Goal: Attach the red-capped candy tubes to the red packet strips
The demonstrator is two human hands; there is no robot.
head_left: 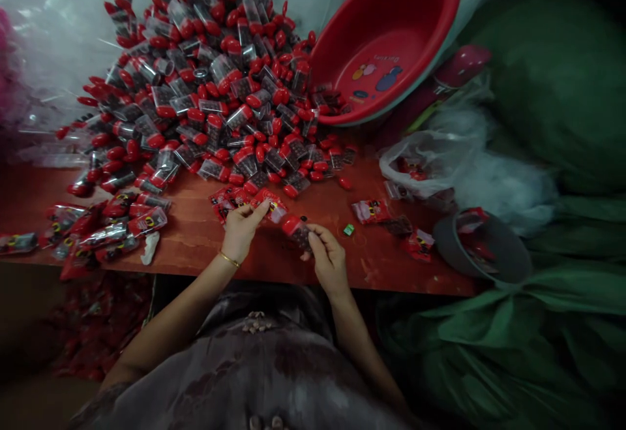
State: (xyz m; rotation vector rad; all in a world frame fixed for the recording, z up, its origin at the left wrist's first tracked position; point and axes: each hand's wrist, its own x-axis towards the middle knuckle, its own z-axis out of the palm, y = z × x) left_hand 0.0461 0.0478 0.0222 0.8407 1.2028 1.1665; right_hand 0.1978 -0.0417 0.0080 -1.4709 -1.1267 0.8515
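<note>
My left hand (240,226) rests on the red table (205,237) with its fingers pinched on a small red printed packet (272,205). My right hand (327,255) is closed round a small clear container with a red cap (296,229), held just above the table's near edge. A large heap of the same red-capped clear containers (205,84) fills the far half of the table. A few more red packets (225,199) lie just beyond my left hand. A thin gold bracelet circles my left wrist.
A red plastic basin (391,38) leans at the back right. Filled red packets (102,228) lie at the left. More packets (372,211), a tiny green piece (348,229), a clear plastic bag (430,156) and a grey bowl (482,247) sit right. Green sacks (552,91) stand beyond.
</note>
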